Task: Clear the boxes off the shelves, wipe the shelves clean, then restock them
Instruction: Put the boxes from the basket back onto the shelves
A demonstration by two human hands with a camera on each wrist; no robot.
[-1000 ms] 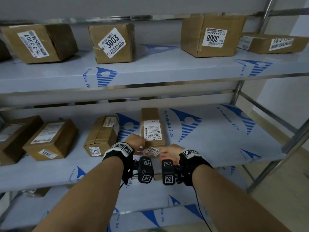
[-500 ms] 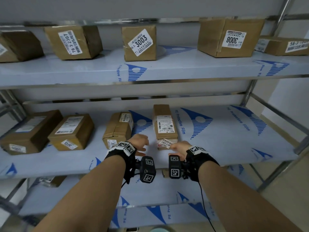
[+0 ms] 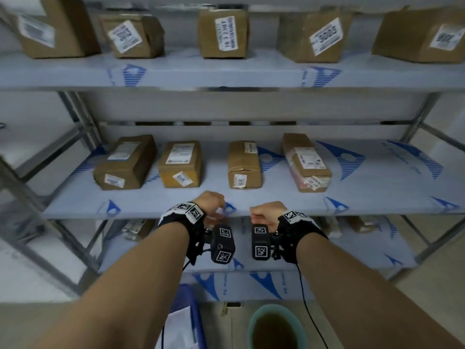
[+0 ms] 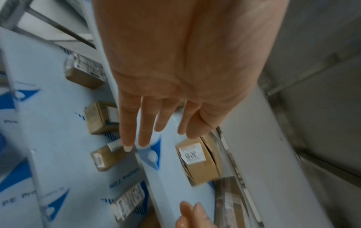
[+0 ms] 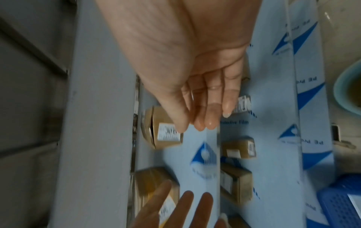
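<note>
Though blurred, both hands' fingers [image 4: 144, 123] look empty, labels [image 3: 323, 36] unreadable.

Box labels [image 3: 323, 36] blurred, perhaps unreadable

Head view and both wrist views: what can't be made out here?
- Upper-shelf box labels: motion-blurred, unreadable in head view.
- Lower-shelf boxes: mostly hidden behind the middle shelf edge.
- Basin contents: cut off by the bottom edge.
- Left hand and right hand: open, no grip, blocking the wrist views.

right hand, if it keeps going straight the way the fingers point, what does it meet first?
Probably the front end of the third box from the left on the middle shelf; the right hand hovers empty at the front edge. Depth is uncertain.
</note>
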